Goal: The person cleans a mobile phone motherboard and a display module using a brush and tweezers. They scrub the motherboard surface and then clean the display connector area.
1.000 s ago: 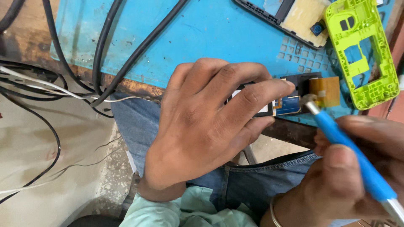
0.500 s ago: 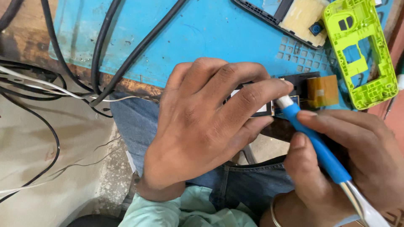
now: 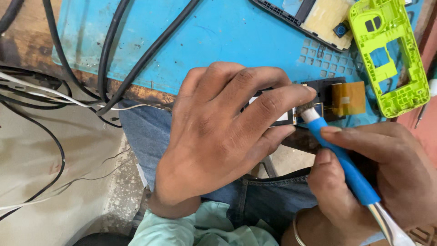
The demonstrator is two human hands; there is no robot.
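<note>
My left hand (image 3: 218, 136) grips a small black circuit board (image 3: 325, 98) with an orange flex strip at the near edge of a blue work mat (image 3: 218, 36). Most of the board is hidden under my fingers. My right hand (image 3: 378, 182) holds a brush with a blue and white handle (image 3: 346, 168). Its bristle tip (image 3: 304, 108) touches the board right beside my left index fingertip.
A lime green phone frame (image 3: 389, 54) lies at the mat's right. A black phone housing with a yellowish panel (image 3: 314, 16) sits at the top. Black and white cables (image 3: 109, 59) run across the mat's left part and hang over the bench edge.
My right hand has brought the brush in to the left, and its tip has slid leftward along the board. My left hand has held still.
</note>
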